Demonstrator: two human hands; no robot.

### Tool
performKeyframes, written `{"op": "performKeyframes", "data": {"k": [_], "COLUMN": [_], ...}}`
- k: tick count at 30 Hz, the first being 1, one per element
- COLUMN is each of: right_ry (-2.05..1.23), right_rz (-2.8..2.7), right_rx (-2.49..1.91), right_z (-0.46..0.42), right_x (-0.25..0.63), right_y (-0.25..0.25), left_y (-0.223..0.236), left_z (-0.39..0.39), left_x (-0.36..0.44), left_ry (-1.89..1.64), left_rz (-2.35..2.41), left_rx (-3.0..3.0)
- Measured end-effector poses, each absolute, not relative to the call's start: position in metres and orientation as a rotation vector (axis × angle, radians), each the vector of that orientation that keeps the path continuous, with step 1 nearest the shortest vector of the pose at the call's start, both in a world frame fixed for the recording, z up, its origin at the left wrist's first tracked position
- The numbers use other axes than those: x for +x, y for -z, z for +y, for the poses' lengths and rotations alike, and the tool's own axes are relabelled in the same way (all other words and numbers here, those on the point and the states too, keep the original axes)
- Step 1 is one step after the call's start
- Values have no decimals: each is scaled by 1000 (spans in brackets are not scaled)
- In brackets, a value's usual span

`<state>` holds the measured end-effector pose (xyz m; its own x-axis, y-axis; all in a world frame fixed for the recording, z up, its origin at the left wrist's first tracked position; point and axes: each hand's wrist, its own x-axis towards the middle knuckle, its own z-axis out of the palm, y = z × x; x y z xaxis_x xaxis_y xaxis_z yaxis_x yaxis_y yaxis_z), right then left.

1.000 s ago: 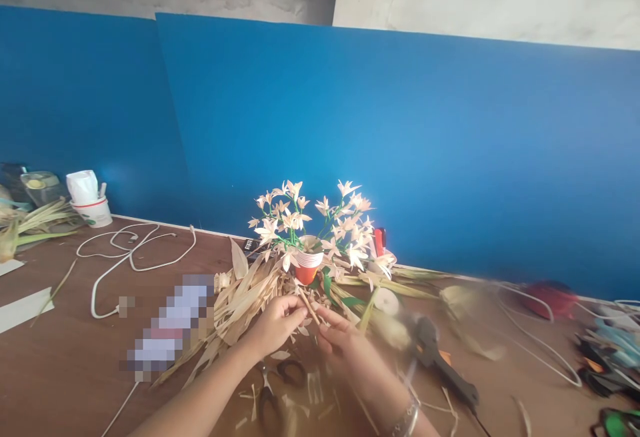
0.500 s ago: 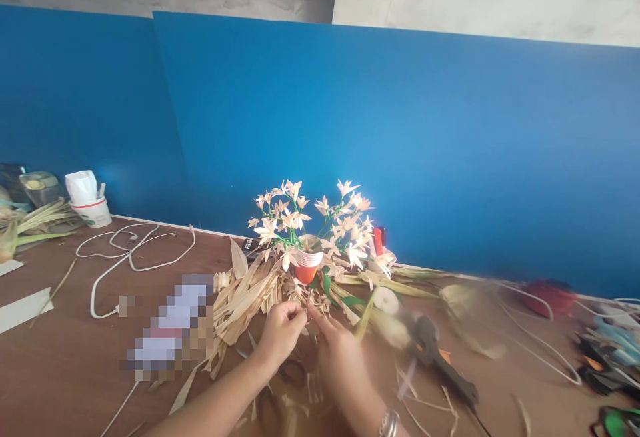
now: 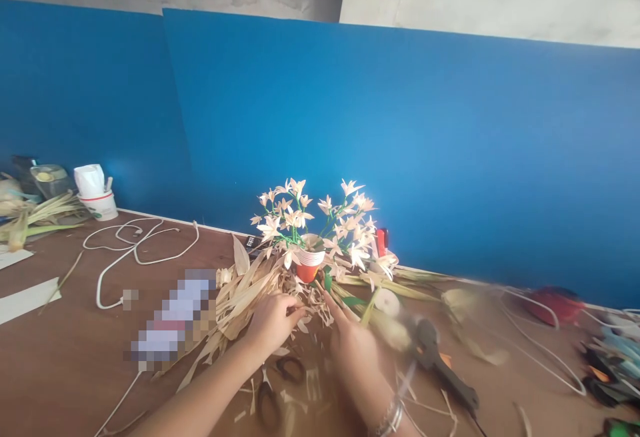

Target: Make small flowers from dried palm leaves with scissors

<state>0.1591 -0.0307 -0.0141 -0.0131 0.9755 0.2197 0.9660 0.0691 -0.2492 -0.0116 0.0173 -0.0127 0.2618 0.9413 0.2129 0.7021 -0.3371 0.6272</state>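
Note:
My left hand [image 3: 274, 320] is over the table with its thumb and fingers curled together; whatever is between the fingertips is too small to make out. To its right, my right hand [image 3: 353, 347] has its index finger stretched forward over the husk scraps, and its other fingers are partly hidden. A gap separates the two hands. Just beyond them stands an orange and white paper cup [image 3: 310, 267] with pale husk flowers [image 3: 287, 217] on green stems. Dried corn husks [image 3: 250, 284] lie beside my left hand. Below the hands, dark-handled scissors [image 3: 269, 404] rest among scraps.
A black glue gun [image 3: 443, 364] lies right of my right hand, near a white roll [image 3: 387, 302]. A white cable [image 3: 107, 270] loops at left, behind a blurred-out object [image 3: 175, 324]. A blue partition [image 3: 390, 137] borders the table; a white cup [image 3: 100, 205] stands far left.
My hands have moved apart from nearly touching: the left slightly left, the right slightly right. More of the scissors shows between them. The whole view has shifted slightly.

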Motion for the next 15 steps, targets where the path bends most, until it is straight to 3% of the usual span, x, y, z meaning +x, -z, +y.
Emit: {"op": "performKeyframes", "data": {"k": [5,9,15], "right_ry": [-63,-53,-40], "right_rz": [-1996,-1990,-2121], "right_rx": [-1939,-1930,-1904], "right_z": [-29,-29,-30], "right_x": [164,166,162], "right_y": [17,17,18], "left_y": [9,5,6], "left_z": [17,26,26], "left_x": [-16,-26,-30], "left_ry": [-778,-954,-683], "left_rz": [1308,1602,1597], "left_rx": [2287,2253,2474]}}
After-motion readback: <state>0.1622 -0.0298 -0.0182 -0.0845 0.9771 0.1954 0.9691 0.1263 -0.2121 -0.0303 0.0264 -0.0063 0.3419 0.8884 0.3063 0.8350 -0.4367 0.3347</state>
